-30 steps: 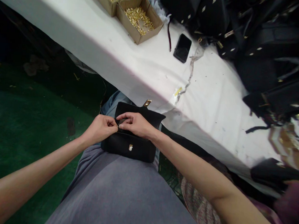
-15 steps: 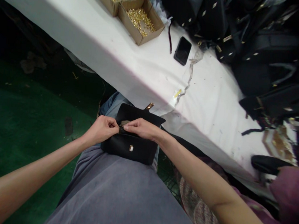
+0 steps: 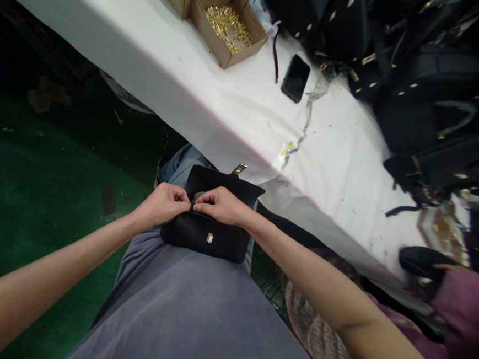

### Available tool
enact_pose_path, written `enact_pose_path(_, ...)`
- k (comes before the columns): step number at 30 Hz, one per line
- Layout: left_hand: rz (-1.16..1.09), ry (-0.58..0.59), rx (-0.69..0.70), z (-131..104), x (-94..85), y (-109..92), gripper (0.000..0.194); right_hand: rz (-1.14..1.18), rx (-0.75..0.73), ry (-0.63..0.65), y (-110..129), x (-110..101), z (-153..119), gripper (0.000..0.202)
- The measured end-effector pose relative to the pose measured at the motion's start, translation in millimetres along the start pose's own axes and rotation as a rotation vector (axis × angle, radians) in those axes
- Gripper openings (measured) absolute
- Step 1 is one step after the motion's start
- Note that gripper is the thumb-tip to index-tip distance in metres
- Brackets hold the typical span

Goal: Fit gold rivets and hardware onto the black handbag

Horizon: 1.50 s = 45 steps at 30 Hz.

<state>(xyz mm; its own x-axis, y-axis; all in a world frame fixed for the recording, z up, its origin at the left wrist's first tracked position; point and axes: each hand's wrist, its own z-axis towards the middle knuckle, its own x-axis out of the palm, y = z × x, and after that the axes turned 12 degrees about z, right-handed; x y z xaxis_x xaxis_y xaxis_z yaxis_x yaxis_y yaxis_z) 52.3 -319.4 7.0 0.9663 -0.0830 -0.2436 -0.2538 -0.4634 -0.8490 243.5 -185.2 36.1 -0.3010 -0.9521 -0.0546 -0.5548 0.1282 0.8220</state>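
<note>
Resting on the person's lap just below the white table's edge (image 3: 211, 116), the black flap handbag (image 3: 208, 235) is steadied as left hand (image 3: 163, 204) and right hand (image 3: 221, 205) pinch fingertips together at its opening, on something too small to identify.

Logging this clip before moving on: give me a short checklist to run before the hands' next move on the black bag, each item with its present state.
1. Black bag rests steady on the lap: ok.
2. Left hand has a grip at the bag's top edge: ok.
3. Right hand pinches the same spot, fingertips meeting the left's: ok.
4. What the fingers pinch: cannot tell, it is hidden.
5. Gold clasp on the bag's front is uncovered: ok.
6. Box of gold parts and phone lie on the table, apart from both hands: ok.
</note>
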Motion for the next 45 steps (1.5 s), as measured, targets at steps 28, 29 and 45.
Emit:
enact_pose_path(28, -0.029, 0.262, -0.001, 6, -28.4, 4, 0.018, -0.244, -0.084, 0.065, 20, 6, 8, 0.020)
enact_pose_path(29, -0.011, 0.257, -0.008, 7, -28.1, 3, 0.017, -0.249, -0.082, 0.064, 19, 6, 9, 0.020)
enact_pose_path(45, 0.247, 0.143, -0.030, 17, -19.5, -5, 0.013, -0.267, -0.108, 0.048, 14, 6, 7, 0.011)
